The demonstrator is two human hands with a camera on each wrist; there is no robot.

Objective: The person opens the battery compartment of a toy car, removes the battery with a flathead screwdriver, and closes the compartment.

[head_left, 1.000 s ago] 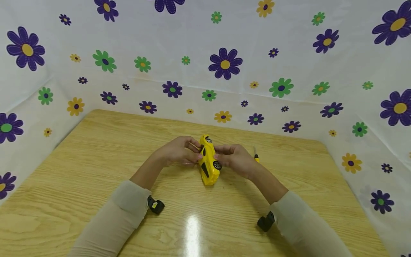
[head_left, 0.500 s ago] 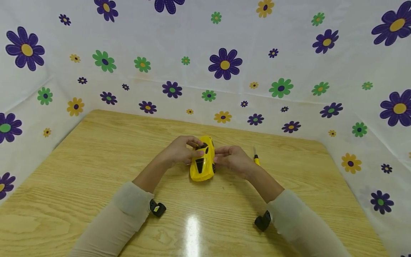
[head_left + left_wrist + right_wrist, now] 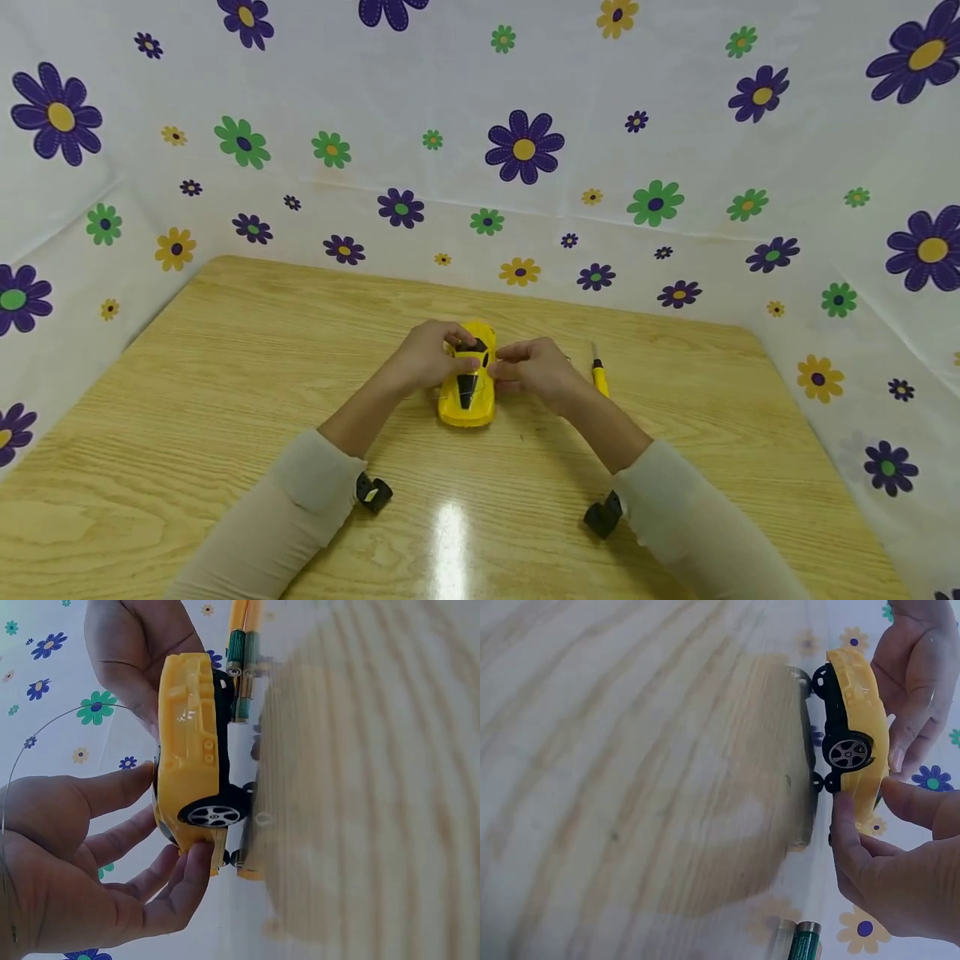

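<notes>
A yellow toy car (image 3: 467,408) with black windows is upright between both hands, wheels down and close over the table. My left hand (image 3: 429,357) grips its left side, thumb on the roof and fingers along the lower edge, as the left wrist view shows. On the other side, my right hand (image 3: 542,373) holds the car with thumb and fingertips near a wheel. A thin wire (image 3: 61,714) curves away from the car past my left hand. The car's underside is hidden.
Beyond the right hand lies a screwdriver (image 3: 599,377) with a yellow handle. A green cylinder with a silver end (image 3: 805,941) shows low in the right wrist view. The wooden table (image 3: 285,350) meets a flowered cloth backdrop (image 3: 450,167) at the back and sides.
The car has rolled from tilted on its side to wheels down and shifted slightly left. Both hands have turned with it, keeping their hold.
</notes>
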